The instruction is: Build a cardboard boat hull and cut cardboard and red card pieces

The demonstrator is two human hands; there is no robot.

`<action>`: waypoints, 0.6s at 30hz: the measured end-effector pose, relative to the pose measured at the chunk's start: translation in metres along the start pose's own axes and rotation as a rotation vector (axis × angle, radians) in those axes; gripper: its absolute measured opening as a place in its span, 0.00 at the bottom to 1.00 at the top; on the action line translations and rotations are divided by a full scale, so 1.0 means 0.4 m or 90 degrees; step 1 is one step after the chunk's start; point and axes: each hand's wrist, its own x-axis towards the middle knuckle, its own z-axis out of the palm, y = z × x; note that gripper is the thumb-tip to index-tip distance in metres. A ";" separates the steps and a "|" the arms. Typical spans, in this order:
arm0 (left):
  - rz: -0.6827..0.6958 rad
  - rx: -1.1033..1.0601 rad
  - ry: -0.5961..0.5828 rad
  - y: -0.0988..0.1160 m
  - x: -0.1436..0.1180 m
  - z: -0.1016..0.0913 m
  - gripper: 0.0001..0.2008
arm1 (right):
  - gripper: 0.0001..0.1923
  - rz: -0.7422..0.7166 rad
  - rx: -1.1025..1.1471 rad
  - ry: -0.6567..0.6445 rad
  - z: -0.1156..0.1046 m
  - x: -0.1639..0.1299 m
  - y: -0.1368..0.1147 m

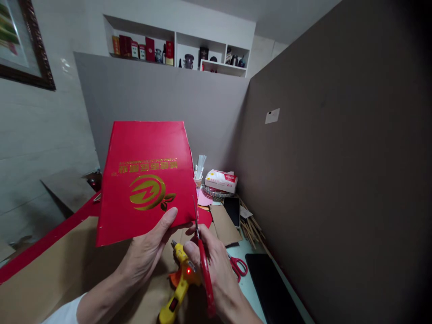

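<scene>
My left hand (148,254) grips the lower edge of a red cardboard sheet (148,144) with its thumb on the front. Gold lettering and a round gold emblem, both upside down, decorate the sheet, and its right edge looks rough. In my right hand (216,261) is a pair of red-handled scissors (204,270), its blades pointing up along the sheet's lower right edge. Whether the blades are parted is hard to make out. Below my hands lies a yellow glue gun (178,292) with a red light lit; my right hand partly covers it.
Another pair of red-handled scissors (240,266) rests on the table right of my hand, near a black flat panel (270,288). Farther back are a phone (231,210), brown cardboard (225,227), thin sticks (251,227) and a tissue pack (221,181). A grey partition (320,157) borders the right.
</scene>
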 end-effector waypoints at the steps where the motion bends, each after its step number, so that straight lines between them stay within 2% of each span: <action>1: 0.006 0.001 -0.004 -0.001 0.000 0.000 0.26 | 0.10 -0.005 0.005 0.006 0.000 0.000 -0.001; 9: -0.010 0.042 -0.020 -0.012 0.003 -0.002 0.13 | 0.14 0.002 0.008 0.019 0.005 0.004 0.014; 18: -0.046 0.023 -0.008 -0.012 0.001 -0.003 0.08 | 0.17 -0.034 -0.087 0.072 0.022 0.004 0.044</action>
